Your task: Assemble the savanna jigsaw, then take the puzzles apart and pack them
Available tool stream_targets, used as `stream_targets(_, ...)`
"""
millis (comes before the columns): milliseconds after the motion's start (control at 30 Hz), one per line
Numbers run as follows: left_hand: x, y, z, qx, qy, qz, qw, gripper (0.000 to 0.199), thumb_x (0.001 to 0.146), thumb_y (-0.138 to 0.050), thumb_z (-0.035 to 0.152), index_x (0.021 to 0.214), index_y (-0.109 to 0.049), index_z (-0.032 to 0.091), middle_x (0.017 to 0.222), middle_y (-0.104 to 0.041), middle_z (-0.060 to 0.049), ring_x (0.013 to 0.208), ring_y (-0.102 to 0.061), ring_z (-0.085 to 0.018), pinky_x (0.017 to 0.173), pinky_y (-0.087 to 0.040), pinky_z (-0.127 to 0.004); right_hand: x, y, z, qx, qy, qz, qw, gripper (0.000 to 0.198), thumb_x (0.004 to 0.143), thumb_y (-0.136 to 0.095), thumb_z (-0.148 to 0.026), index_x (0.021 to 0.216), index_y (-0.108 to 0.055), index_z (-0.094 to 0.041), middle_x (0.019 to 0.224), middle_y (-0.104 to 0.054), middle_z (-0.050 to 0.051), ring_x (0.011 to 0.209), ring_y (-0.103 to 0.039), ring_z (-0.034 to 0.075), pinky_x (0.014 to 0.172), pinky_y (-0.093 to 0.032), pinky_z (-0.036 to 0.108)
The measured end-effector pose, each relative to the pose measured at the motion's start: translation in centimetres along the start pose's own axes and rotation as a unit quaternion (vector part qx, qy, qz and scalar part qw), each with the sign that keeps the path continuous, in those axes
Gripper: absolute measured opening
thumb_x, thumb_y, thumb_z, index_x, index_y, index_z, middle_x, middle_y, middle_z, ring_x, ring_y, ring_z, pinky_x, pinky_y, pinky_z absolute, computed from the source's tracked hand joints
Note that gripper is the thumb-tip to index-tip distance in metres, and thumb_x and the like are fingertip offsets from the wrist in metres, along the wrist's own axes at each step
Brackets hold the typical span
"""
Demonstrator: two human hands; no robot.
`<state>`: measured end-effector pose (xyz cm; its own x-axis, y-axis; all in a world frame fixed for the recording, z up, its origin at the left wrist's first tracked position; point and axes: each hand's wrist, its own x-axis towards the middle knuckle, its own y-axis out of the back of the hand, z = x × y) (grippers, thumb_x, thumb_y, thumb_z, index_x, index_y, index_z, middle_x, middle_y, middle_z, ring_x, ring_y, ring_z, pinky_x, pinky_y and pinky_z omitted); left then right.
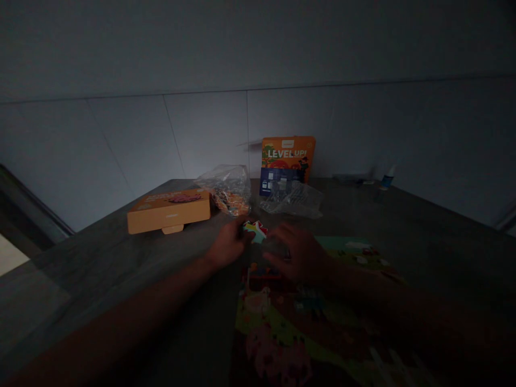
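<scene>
My left hand (229, 244) pinches a small colourful puzzle piece (257, 232), pale green with red and white at its upper edge, above the dark table. Just right of the piece is my right hand (298, 252). Its fingers are curved and spread apart from the thumb, with nothing seen between them. Below both hands lies a partly assembled jigsaw puzzle (266, 333) with a farm picture of pink pigs, a hen and green fields. My right hand and forearm cover part of it, and dim light blurs its details.
An orange box (169, 215) lies at the left. Behind the hands are a clear plastic bag (229, 188) with orange contents and another crumpled clear bag (294, 200). An orange and blue "LEVEL UP!" package (287, 161) leans upright by the wall. A small bottle (388, 177) stands far right.
</scene>
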<state>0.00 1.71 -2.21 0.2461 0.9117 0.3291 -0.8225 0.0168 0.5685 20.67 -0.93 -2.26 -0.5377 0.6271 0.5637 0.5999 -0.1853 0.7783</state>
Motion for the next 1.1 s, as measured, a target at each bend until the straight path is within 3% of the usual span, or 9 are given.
stream_targets(100,0.1,0.0,-0.5,0.017,0.006,-0.005,1.000,0.029,0.078,-0.062,0.020,0.106,-0.063,0.016,0.094,-0.072,-0.006,0.086,-0.066,-0.024,0.080,-0.050,-0.033,-0.4,0.2,-1.5,0.000,0.063,-0.105,0.992,0.039,0.081,-0.064,-0.052,0.092,-0.062,-0.015,0.093,-0.061,0.011,0.080,-0.057,0.022,0.069,-0.046,0.033)
stream_targets(167,0.1,-0.1,-0.7,0.030,0.000,-0.012,0.999,0.027,0.078,-0.062,0.022,0.105,-0.064,0.017,0.091,-0.071,-0.005,0.082,-0.065,-0.023,0.077,-0.049,-0.032,-0.6,0.1,-2.2,-0.008,0.081,-0.134,0.988,0.044,0.080,-0.064,-0.057,0.090,-0.061,-0.014,0.092,-0.061,0.011,0.079,-0.056,0.022,0.068,-0.045,0.033)
stream_targets(333,0.0,-0.2,-0.7,0.038,-0.008,-0.015,0.999,0.024,0.079,-0.062,0.023,0.102,-0.065,0.019,0.087,-0.070,-0.004,0.078,-0.064,-0.021,0.073,-0.047,-0.031,-0.6,-0.1,-2.7,-0.031,0.049,-0.160,0.985,0.040,0.086,-0.058,-0.055,0.085,-0.058,-0.014,0.082,-0.059,0.008,0.069,-0.050,0.018,0.061,-0.040,0.031)
stream_targets(600,0.0,-0.1,-0.5,0.028,-0.011,-0.038,0.999,0.019,0.081,-0.059,0.021,0.099,-0.063,0.018,0.087,-0.069,-0.005,0.079,-0.063,-0.022,0.073,-0.048,-0.031,-0.5,-0.4,-2.5,-0.032,0.014,-0.156,0.987,0.044,0.089,-0.053,-0.059,0.083,-0.054,-0.015,0.082,-0.057,0.008,0.072,-0.049,0.019,0.063,-0.038,0.032)
stream_targets(833,0.0,-0.2,-0.2,0.022,-0.010,-0.025,0.999,0.018,0.078,-0.061,0.017,0.095,-0.065,0.017,0.081,-0.070,-0.004,0.075,-0.063,-0.021,0.072,-0.048,-0.030,-0.5,-0.7,-1.7,0.087,-0.018,-0.112,0.990,0.035,0.083,-0.062,-0.050,0.078,-0.047,-0.019,0.076,-0.053,0.001,0.065,-0.046,0.013,0.056,-0.033,0.025)
stream_targets(967,-0.1,-0.1,0.0,0.025,-0.008,-0.025,0.999,0.019,0.077,-0.061,0.018,0.096,-0.066,0.018,0.083,-0.071,-0.004,0.077,-0.064,-0.022,0.074,-0.048,-0.031,-0.4,-0.3,-1.8,0.209,-0.053,-0.125,0.969,0.027,0.077,-0.070,-0.038,0.077,-0.050,-0.019,0.069,-0.055,-0.003,0.060,-0.047,0.011,0.054,-0.034,0.022)
stream_targets(1100,-0.1,-0.2,0.1,0.035,-0.007,-0.033,0.999,0.019,0.078,-0.059,0.018,0.096,-0.066,0.016,0.084,-0.071,-0.005,0.078,-0.065,-0.023,0.072,-0.049,-0.031,-0.3,-0.1,-1.7,0.305,-0.067,-0.143,0.939,0.015,0.080,-0.067,-0.031,0.079,-0.059,-0.018,0.079,-0.065,0.000,0.071,-0.059,0.013,0.062,-0.043,0.023)
